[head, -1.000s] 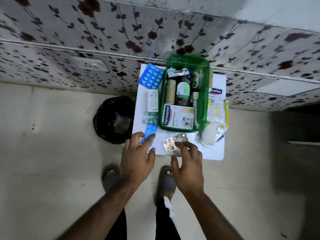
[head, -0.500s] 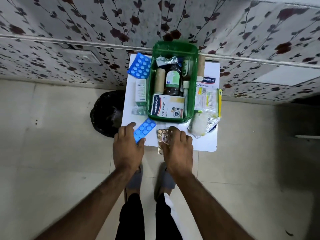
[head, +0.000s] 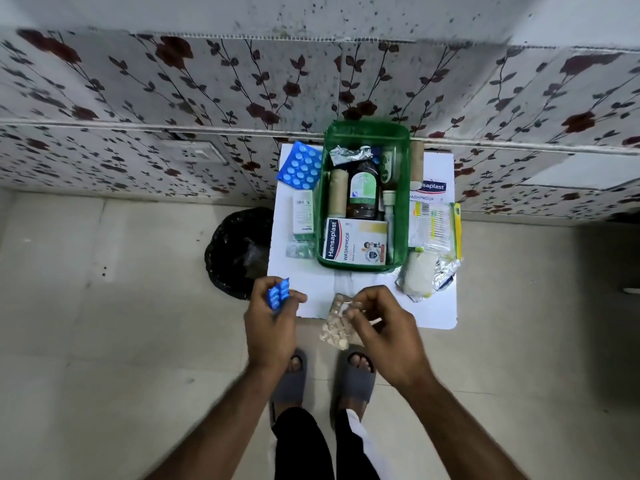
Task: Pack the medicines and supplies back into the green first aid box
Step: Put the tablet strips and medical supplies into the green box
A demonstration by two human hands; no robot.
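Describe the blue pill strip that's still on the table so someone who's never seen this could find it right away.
Start at the green box on the white table by the flowered wall. Just outside the box's far left corner lies a square blue pill strip, tilted, reaching the table's back edge. It is the only blue strip lying down; the other blue strip is gripped in the left hand.

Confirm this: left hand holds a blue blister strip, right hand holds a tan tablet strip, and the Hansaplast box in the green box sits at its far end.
Not quite. The head view shows the Hansaplast box at the near end of the green box. The left hand and right hand hold the blue blister strip and tan tablet strip as stated.
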